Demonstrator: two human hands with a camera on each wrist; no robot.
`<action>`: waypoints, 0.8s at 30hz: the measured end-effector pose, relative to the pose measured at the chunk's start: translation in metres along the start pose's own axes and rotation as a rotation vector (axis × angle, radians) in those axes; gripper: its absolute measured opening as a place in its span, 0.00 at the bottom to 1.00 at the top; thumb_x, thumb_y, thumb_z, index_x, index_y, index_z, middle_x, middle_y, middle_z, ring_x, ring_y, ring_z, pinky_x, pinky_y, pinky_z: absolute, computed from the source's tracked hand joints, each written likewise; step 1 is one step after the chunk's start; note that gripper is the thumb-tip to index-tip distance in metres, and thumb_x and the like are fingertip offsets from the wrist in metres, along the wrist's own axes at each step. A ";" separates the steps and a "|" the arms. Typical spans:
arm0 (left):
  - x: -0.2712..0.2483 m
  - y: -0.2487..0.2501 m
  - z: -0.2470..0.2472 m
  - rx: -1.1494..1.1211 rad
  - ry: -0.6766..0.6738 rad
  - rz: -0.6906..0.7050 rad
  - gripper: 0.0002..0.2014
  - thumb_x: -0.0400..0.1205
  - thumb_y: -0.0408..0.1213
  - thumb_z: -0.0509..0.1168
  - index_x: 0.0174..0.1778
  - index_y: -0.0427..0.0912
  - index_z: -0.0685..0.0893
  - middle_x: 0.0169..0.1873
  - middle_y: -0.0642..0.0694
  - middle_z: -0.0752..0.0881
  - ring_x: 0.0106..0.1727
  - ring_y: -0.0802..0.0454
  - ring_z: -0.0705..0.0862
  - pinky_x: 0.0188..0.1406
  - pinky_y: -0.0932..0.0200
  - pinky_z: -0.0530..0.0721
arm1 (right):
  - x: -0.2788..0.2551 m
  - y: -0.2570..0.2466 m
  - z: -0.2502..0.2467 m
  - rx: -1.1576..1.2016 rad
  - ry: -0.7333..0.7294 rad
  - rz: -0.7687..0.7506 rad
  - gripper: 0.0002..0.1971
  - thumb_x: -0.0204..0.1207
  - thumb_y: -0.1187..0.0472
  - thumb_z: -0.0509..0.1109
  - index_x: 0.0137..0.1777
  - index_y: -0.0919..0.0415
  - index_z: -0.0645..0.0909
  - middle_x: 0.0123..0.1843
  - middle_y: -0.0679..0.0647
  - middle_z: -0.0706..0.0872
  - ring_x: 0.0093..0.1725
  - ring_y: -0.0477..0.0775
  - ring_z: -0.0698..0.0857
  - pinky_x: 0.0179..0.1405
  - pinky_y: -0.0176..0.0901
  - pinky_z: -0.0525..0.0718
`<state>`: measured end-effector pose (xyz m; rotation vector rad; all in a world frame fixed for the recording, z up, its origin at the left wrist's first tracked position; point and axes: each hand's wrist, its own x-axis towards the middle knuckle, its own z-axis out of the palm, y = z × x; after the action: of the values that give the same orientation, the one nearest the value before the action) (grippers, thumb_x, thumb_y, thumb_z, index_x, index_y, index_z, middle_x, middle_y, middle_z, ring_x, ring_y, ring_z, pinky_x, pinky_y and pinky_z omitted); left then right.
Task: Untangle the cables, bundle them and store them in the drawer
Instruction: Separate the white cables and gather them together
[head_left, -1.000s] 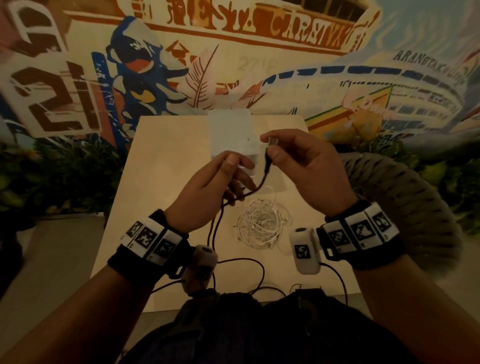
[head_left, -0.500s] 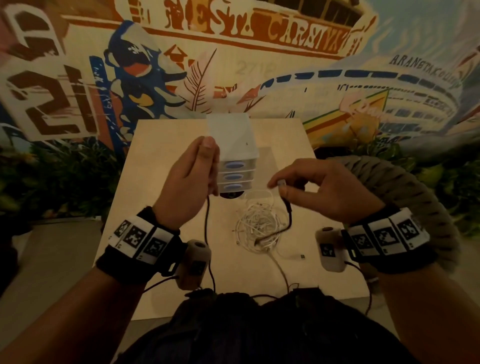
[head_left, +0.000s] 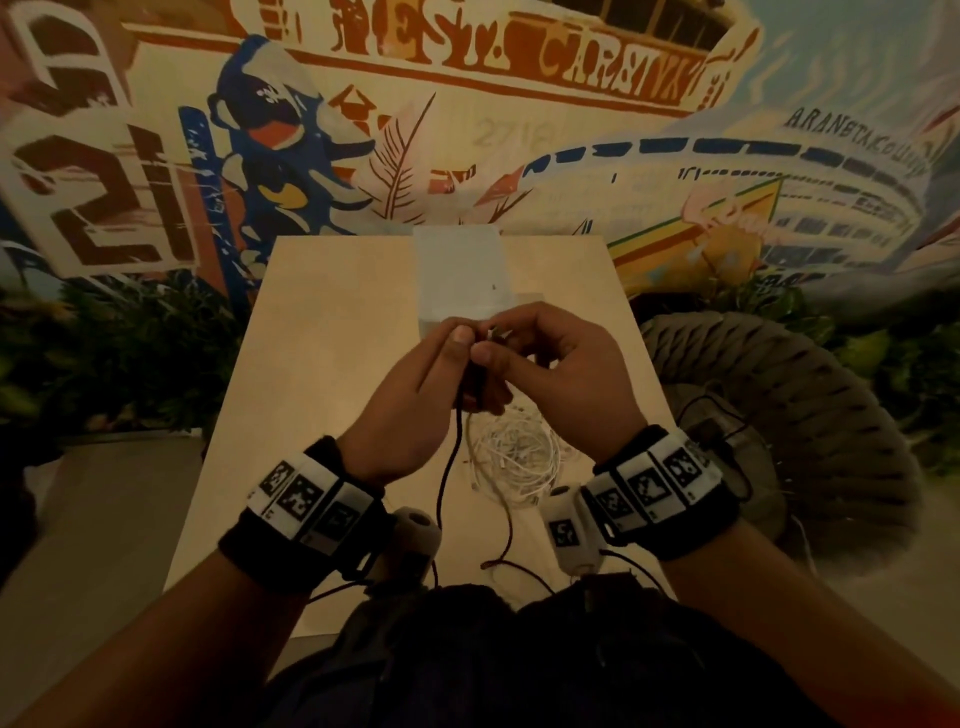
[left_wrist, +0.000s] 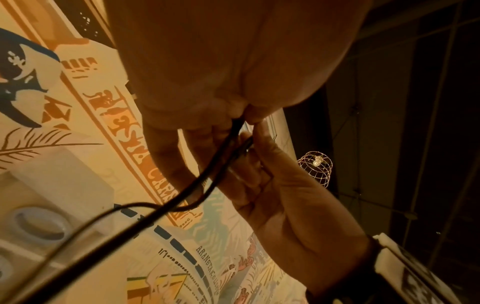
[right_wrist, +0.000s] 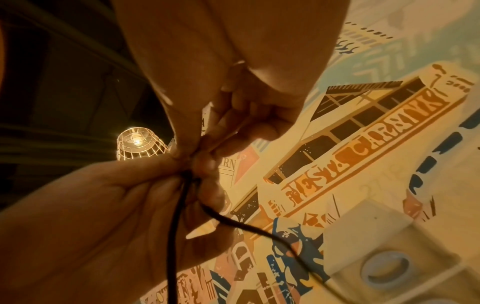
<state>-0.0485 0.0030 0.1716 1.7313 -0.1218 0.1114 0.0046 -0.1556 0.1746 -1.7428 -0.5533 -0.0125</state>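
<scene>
Bare forearms; black wristbands (head_left: 311, 525) carrying white blocks with black square markers; small grey cameras (head_left: 569, 535) with thin black leads.

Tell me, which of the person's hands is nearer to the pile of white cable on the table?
Right, by a little. The right hand is raised just beyond the white cable tangle, nearly over it; the left hand sits off to its left side. Both grip the black cable.

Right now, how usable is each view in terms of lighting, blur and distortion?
Head view: dim, warm, edges bowed; white cable visible. Left wrist view: black cable blurred close up, right side dark. Right wrist view: lamp glares, drawer unit soft.
</scene>
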 end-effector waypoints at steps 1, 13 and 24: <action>-0.001 0.000 0.000 -0.020 -0.003 -0.004 0.18 0.94 0.43 0.46 0.61 0.38 0.79 0.37 0.37 0.85 0.39 0.37 0.86 0.50 0.31 0.86 | 0.000 0.002 0.001 -0.024 0.025 -0.001 0.10 0.72 0.55 0.82 0.52 0.55 0.90 0.38 0.46 0.87 0.36 0.43 0.84 0.37 0.31 0.78; 0.004 0.009 0.001 -0.133 0.056 0.045 0.10 0.92 0.32 0.57 0.66 0.32 0.74 0.27 0.55 0.76 0.29 0.55 0.74 0.33 0.61 0.77 | -0.012 0.026 0.019 0.215 -0.510 0.211 0.16 0.85 0.55 0.63 0.70 0.57 0.74 0.42 0.54 0.86 0.39 0.52 0.87 0.46 0.50 0.88; 0.017 0.019 -0.035 -0.361 0.223 0.044 0.07 0.93 0.35 0.52 0.54 0.45 0.74 0.28 0.48 0.65 0.24 0.52 0.64 0.25 0.57 0.72 | -0.044 0.079 -0.003 -0.045 -0.532 0.351 0.23 0.83 0.33 0.53 0.36 0.47 0.76 0.31 0.52 0.73 0.30 0.51 0.72 0.35 0.49 0.74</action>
<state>-0.0348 0.0340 0.1984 1.3466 -0.0133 0.2959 -0.0047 -0.1846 0.0894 -1.8686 -0.6202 0.7069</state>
